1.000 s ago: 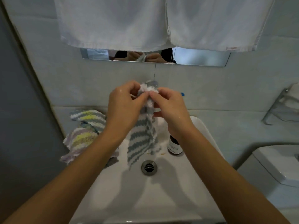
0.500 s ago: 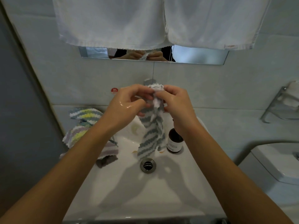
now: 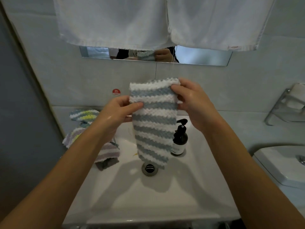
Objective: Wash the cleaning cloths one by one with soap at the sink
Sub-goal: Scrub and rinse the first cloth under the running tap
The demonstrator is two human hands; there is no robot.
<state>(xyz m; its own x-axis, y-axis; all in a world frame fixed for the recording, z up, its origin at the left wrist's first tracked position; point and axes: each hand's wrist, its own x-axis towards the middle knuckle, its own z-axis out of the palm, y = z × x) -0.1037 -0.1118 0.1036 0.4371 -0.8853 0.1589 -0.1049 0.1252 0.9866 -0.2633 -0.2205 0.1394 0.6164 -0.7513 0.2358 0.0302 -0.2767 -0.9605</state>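
Both hands raised in front of the body, each pinching a side edge of the striped cloth (image 3: 153, 123).

Left hand (image 3: 118, 111) sits lower, thumb on the front of the cloth's left edge, fingers curled behind it, skin wet and shiny. Right hand (image 3: 193, 103) is higher, thumb on the upper right corner, fingers wrapped behind the edge. Both forearms bare, reaching up from the bottom corners and converging toward the middle; wrists roughly straight, hands well apart.

Two hands up, left hand (image 3: 118, 111) and right hand (image 3: 193, 103), with one blue-striped cloth (image 3: 153, 123) centre frame. One heap of cloths (image 3: 92, 133) lies left, its count unclear. There's one pump bottle (image 3: 179, 139), and two white towels (image 3: 115, 20) hang up top.
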